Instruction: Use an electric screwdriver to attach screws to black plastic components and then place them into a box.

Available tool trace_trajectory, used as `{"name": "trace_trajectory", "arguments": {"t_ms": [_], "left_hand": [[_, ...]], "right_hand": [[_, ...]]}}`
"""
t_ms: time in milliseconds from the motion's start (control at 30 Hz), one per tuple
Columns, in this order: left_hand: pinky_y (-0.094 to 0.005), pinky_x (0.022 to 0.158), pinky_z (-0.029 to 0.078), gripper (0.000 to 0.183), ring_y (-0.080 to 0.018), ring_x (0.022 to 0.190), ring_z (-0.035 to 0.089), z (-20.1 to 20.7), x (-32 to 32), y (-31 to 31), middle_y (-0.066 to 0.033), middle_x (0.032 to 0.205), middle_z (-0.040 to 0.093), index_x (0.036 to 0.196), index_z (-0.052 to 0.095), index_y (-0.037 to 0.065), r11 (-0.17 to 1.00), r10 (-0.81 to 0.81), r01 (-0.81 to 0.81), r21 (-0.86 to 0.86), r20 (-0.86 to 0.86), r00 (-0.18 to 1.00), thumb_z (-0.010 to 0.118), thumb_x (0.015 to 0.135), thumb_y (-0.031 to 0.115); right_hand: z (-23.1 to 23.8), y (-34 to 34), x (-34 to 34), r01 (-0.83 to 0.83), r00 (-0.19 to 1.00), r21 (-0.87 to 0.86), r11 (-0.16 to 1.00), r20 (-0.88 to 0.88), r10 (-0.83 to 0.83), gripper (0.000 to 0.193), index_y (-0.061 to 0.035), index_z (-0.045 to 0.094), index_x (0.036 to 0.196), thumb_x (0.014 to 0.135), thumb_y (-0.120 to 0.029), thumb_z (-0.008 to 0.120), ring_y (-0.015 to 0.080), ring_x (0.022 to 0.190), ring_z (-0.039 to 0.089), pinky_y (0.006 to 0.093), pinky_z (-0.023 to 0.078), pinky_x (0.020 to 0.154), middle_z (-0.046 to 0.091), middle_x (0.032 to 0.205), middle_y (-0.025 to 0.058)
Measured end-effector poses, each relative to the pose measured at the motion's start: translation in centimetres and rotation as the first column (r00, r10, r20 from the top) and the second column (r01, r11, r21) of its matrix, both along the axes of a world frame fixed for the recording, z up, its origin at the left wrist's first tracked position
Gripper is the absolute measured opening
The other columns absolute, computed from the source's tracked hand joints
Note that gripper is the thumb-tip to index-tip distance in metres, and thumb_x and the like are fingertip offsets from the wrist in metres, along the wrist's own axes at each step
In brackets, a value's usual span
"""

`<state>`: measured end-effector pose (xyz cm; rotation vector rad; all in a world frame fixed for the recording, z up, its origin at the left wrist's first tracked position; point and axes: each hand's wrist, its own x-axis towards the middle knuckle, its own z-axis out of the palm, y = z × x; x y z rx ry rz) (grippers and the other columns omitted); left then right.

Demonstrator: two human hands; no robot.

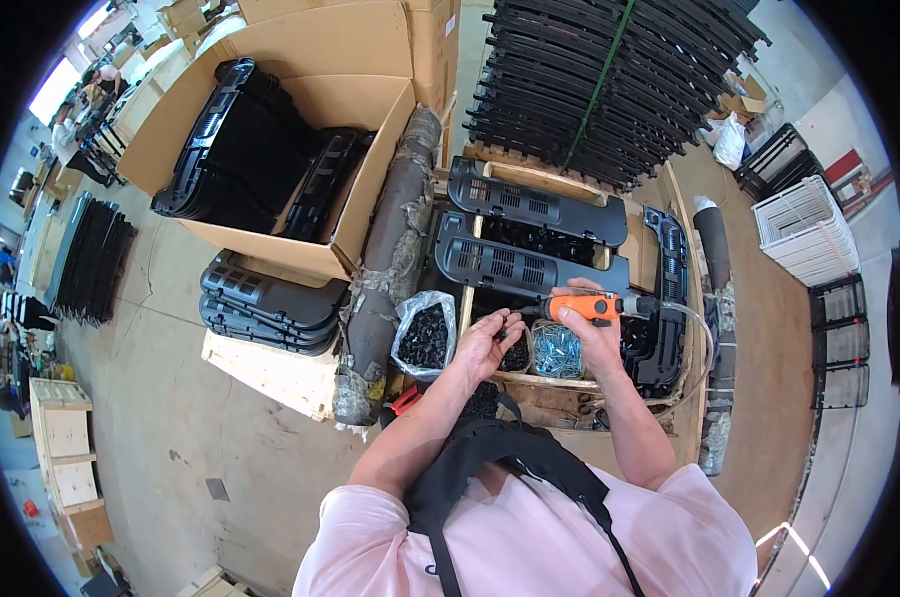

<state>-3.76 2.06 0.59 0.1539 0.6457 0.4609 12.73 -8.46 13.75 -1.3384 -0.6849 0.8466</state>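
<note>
Workshop flr (251, 448), hands (597, 343) w/ orange driver (581, 306)

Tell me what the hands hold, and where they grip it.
The right hand grips the orange power tool around its body; whether the left hand pinches anything cannot be told.

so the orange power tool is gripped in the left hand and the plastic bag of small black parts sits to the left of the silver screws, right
Not quite: the head view shows the orange power tool gripped in the right hand, not the left hand. The plastic bag of small black parts does sit to the left of the silver screws.
</note>
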Motion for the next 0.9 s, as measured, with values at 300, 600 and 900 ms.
{"name": "trace_trajectory", "arguments": {"t_ms": [300, 600, 900], "left_hand": [[-0.0370, 0.094, 0.064, 0.029, -0.0287, 0.109, 0.071, 0.0, 1.2, 0.0, -0.0187, 0.125, 0.067, 0.135, 0.053, -0.002, 0.992, 0.085, -0.086, -0.092, -0.007, 0.996, 0.051, 0.110, 0.013], [-0.0356, 0.094, 0.064, 0.030, -0.0231, 0.106, 0.070, 0.4, 1.6, 0.0, -0.0177, 0.127, 0.069, 0.135, 0.056, -0.002, 0.992, 0.114, -0.113, -0.061, 0.013, 0.993, 0.049, 0.110, 0.012], [-0.0395, 0.093, 0.062, 0.022, -0.0238, 0.100, 0.069, 0.1, 2.0, -0.5, -0.0148, 0.116, 0.071, 0.125, 0.060, 0.003, 0.961, 0.228, -0.223, -0.163, 0.013, 0.974, 0.048, 0.111, 0.015]], "right_hand": [[-0.4, 0.0, -0.8, -0.008, 0.997, -0.012, 1.000, 0.081, 0.009, 0.052, 0.0010, 0.059, 0.133, 0.086, -0.007, 0.080, 0.0198, 0.109, 0.070, 0.0351, 0.056, 0.099, 0.073, 0.121, 0.0155], [-0.5, 0.1, -1.1, -0.019, 0.993, -0.014, 1.000, 0.117, 0.021, 0.052, -0.0001, 0.057, 0.134, 0.087, -0.006, 0.079, 0.0194, 0.112, 0.068, 0.0347, 0.055, 0.101, 0.072, 0.123, 0.0154], [-1.3, 1.5, -2.5, 0.016, 0.984, 0.018, 1.000, 0.176, -0.019, 0.051, -0.0010, 0.056, 0.135, 0.088, -0.003, 0.077, 0.0207, 0.116, 0.067, 0.0361, 0.053, 0.104, 0.071, 0.126, 0.0160]]}}
